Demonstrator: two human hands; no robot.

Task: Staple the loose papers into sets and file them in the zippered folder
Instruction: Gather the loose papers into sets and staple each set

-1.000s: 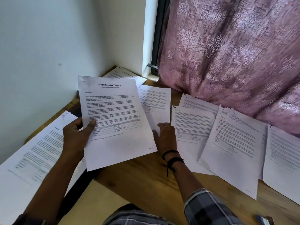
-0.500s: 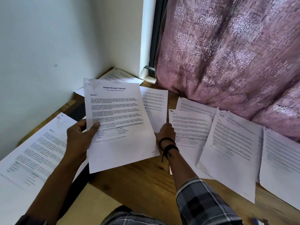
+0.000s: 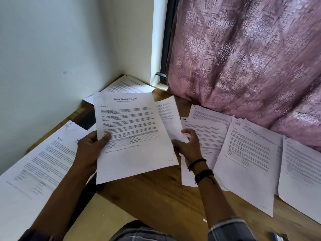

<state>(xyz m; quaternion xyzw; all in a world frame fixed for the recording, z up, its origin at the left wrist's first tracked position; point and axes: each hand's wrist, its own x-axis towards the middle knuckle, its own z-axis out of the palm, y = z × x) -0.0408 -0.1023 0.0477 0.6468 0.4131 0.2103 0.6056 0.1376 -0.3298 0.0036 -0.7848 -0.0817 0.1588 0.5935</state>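
Note:
My left hand (image 3: 90,150) holds a printed sheet headed "Sample Education Transcript" (image 3: 133,136) by its left edge, thumb on top, lifted above the wooden table (image 3: 156,197). My right hand (image 3: 188,145) pinches the lower corner of a second printed sheet (image 3: 167,115) that lies partly under the held one. Several more loose printed papers (image 3: 246,153) are spread over the table to the right. A large sheet (image 3: 34,171) lies at the left. No stapler or zippered folder can be made out for certain.
A pink patterned curtain (image 3: 243,58) hangs along the back right, touching the papers. A white wall (image 3: 43,58) closes the left side. Another sheet (image 3: 128,84) lies in the far corner. A small blurred object (image 3: 278,237) sits at the bottom right edge.
My right hand went from resting flat on the table papers to pinching the corner of the sheet behind the transcript. The transcript in my left hand stayed lifted.

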